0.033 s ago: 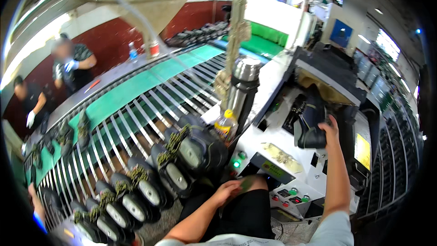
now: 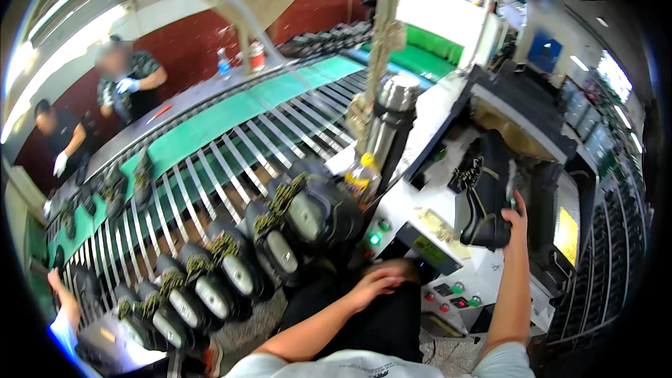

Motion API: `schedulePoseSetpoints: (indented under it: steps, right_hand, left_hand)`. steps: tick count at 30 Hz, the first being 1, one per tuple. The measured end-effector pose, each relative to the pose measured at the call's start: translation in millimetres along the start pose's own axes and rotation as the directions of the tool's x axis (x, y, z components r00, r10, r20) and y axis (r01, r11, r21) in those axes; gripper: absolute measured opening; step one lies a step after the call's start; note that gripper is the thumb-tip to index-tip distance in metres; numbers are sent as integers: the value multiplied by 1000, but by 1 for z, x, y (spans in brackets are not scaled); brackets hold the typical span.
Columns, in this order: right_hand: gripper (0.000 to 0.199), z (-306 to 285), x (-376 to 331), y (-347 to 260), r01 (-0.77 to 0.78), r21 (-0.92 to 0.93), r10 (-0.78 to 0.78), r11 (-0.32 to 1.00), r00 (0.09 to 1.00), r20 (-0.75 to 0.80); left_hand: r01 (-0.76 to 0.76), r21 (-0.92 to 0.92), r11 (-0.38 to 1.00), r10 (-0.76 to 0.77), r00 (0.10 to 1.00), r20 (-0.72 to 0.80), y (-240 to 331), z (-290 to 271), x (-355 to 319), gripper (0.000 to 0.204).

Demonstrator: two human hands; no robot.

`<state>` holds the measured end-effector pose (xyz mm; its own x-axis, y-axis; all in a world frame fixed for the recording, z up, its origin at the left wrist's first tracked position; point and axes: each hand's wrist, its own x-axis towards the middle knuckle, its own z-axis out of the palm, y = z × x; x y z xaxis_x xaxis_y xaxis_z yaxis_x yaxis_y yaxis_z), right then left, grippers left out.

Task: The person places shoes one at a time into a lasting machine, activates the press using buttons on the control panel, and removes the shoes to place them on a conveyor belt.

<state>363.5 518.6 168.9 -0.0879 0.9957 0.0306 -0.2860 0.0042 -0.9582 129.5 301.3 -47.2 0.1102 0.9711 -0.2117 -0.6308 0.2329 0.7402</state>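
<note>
At the end of my outstretched right arm, my right hand (image 2: 516, 220) is closed on the side of a black shoe (image 2: 488, 199) with yellowish stitching and dark laces. The shoe is tilted lengthwise in front of the opening of a white machine (image 2: 413, 220) with a dark hood. My left hand (image 2: 376, 285) lies by my bare knee, its fingers stretched loosely and holding nothing visible. Several black shoes (image 2: 241, 274) with pale inner soles and greenish laces stand in a row on the roller rack to my left.
A metal roller rack (image 2: 210, 182) runs beside a green conveyor strip (image 2: 189, 134). A steel flask (image 2: 393, 115) and a yellow-capped bottle (image 2: 362, 178) stand left of the machine. Across the line are two people (image 2: 133, 87); another person's hand (image 2: 59, 283) shows at far left.
My right hand and the shoe have come slightly back from the machine's opening. My left hand has shifted further over the knee. The whole view has swung a little.
</note>
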Motion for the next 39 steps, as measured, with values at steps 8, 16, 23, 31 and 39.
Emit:
schedulePoseSetpoints:
  steps: [8,16,23,31,39]
  right_hand:
    - [92,93,-176,41,-257,145,127,955,803,583]
    - [44,155,-200,49,126,21,-83,992,514,854]
    - [34,141,-192,71,266,-92,-112,960,660,743]
    - [31,140,-185,94,338,-222,-98,915,718,689]
    - [29,149,-198,119,369,-318,2,873,650,760]
  left_hand:
    - [-415,-307,857,427,904,-30,101,82,-103,82]
    - [-640,-16,769,510,628,-588,172,37,-205,76]
    - [-523,-54,851,305,576,-759,206,-36,-159,37]
    - [-487,-98,868,284,648,-707,205,-52,-139,37]
    - [-531,-107,840,310,632,-710,201,-41,-146,37]
